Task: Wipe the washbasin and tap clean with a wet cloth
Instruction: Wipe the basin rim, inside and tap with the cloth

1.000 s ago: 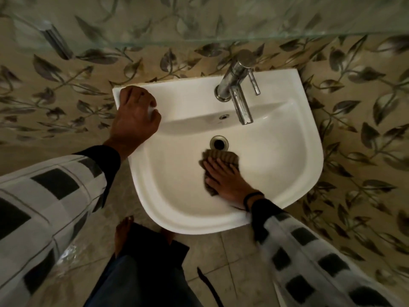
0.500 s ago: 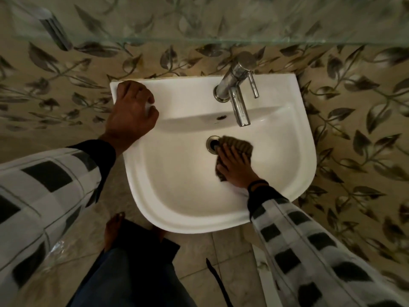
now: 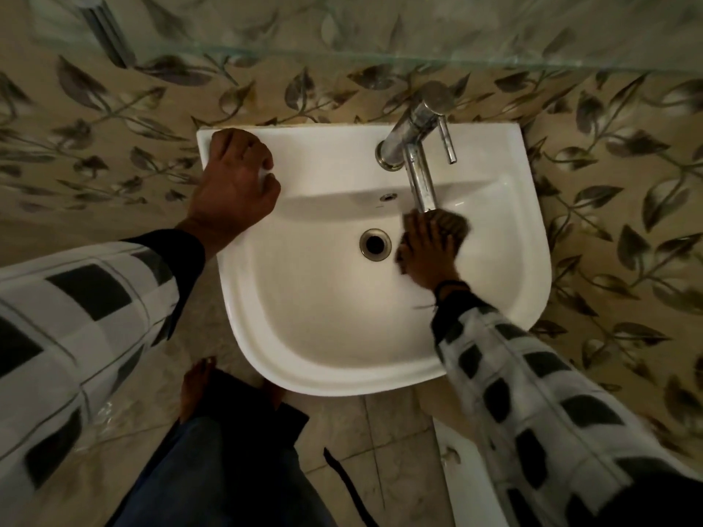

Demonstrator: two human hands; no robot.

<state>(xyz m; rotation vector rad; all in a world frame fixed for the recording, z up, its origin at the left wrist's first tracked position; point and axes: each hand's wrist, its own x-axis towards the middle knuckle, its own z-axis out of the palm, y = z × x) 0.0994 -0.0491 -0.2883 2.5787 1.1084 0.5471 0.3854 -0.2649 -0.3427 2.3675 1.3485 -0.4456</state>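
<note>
The white washbasin (image 3: 342,336) hangs on the wall below me. Its chrome tap (image 3: 414,146) stands at the back right, spout reaching over the bowl. My right hand (image 3: 426,252) lies flat in the bowl, just right of the drain (image 3: 375,243) and under the spout tip. Its straight fingers press a brown striped cloth (image 3: 454,226) against the bowl's back right wall; the hand is blurred. My left hand (image 3: 236,180) sits on the basin's back left corner, fingers curled on the rim.
A glass shelf (image 3: 380,55) juts out above the basin. Leaf-patterned wall tiles (image 3: 608,184) surround it. My legs and a bare foot (image 3: 196,386) stand on the tiled floor under the front rim. A white object (image 3: 456,469) sits low at the right.
My right hand has slid the cloth from the bowl's floor in front of the drain up and to the right, under the spout. My left hand has stayed on the corner.
</note>
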